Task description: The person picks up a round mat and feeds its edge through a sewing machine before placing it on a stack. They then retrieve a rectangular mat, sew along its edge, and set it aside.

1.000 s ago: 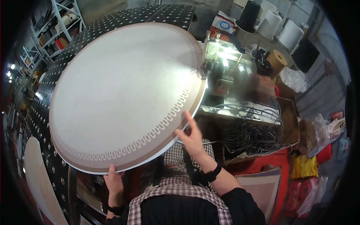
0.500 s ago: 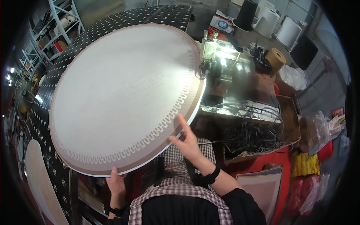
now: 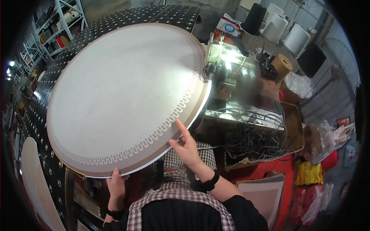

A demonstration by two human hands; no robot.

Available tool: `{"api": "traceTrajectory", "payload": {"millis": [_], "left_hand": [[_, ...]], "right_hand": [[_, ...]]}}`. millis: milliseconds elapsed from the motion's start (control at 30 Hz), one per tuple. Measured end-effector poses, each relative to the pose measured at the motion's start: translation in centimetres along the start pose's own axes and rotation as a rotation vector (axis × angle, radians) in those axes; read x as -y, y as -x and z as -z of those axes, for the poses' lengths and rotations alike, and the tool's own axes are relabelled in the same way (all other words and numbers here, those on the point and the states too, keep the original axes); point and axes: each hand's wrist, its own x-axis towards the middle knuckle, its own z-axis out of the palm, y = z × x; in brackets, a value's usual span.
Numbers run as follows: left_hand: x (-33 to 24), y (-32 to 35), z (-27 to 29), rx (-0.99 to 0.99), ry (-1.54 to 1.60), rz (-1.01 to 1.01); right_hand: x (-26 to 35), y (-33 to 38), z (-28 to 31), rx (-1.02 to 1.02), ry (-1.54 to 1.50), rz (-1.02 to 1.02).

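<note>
A large oval mat (image 3: 123, 88), pale with a wavy-patterned border, lies tilted in front of me. White shows along its near right rim, and a tan edge (image 3: 73, 170) along the lower left. My left hand (image 3: 116, 186) grips the near rim, thumb on top and fingers underneath. At the right rim, my right hand (image 3: 188, 150) has its index finger stretched over the border and its thumb apart at the edge; its other fingers are partly hidden. The mat's right edge meets a brightly lit machine (image 3: 227, 57), where glare hides the contact point.
Under the mat is a black studded table (image 3: 50, 165). A cardboard box (image 3: 295, 127) holds tangled dark strips (image 3: 256, 144) below the machine. Thread cones (image 3: 275, 27) and a brown roll (image 3: 282, 64) stand behind it. Flat panels (image 3: 262, 194) lie at lower right.
The mat has turned slightly, its near rim sliding rightward toward the machine. My hands keep nearly the same pose. The whole view has shifted a little.
</note>
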Motion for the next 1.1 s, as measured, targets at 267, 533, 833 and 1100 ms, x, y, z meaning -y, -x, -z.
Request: {"api": "traceTrajectory", "payload": {"millis": [267, 533, 833, 1100], "left_hand": [[-1.3, -0.5, -0.6, -0.183, 0.131, -0.167], [0.2, -0.2, -0.7, -0.079, 0.135, -0.076], [1.0, 0.0, -1.5, 0.065, 0.038, -0.011], [-5.4, -3.0, 3.6, -0.192, 0.086, -0.256]], "right_hand": [[0.1, -1.7, 1.5, -0.115, -0.121, 0.041], [-0.4, -1.6, 1.4, -0.149, -0.108, 0.08], [0.5, -0.7, 0.8, -0.044, 0.062, 0.058], [1.3, -2.9, 3.8, -0.236, -0.125, 0.008]]}}
